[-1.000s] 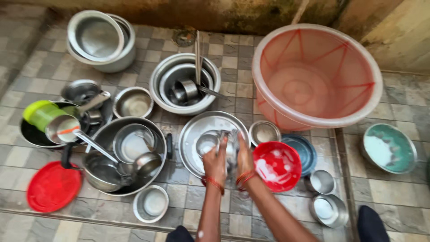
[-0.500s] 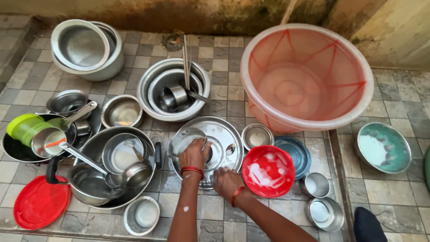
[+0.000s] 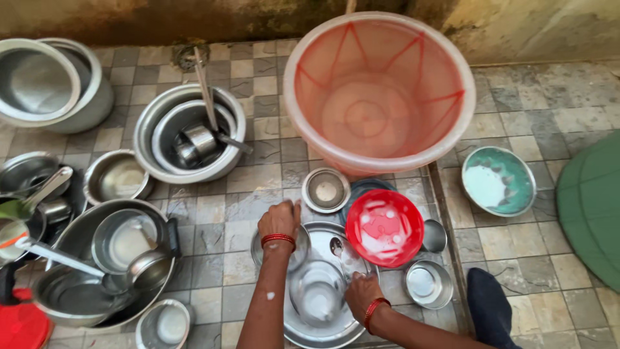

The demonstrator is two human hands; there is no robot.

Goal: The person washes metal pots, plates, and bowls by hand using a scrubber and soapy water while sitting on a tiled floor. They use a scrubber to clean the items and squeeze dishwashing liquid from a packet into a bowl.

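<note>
My left hand rests on the rim of a small steel bowl that sits on a large steel plate on the tiled floor. My right hand presses on the plate's right side, next to a clear glass bowl lying in the plate. Both wrists wear red bangles. A red plastic plate with soap suds lies just right of the hands. A small steel bowl stands beyond it.
A big pink tub stands at the back. Steel basins with ladles, a wide pan of utensils, stacked pots, a teal bowl, small steel cups and a green lid surround me. A dark foot is at the right.
The view has shifted so the dishes sit further right and lower. My left hand moved onto the small bowl's rim and my right hand moved down onto the plate's right side.
</note>
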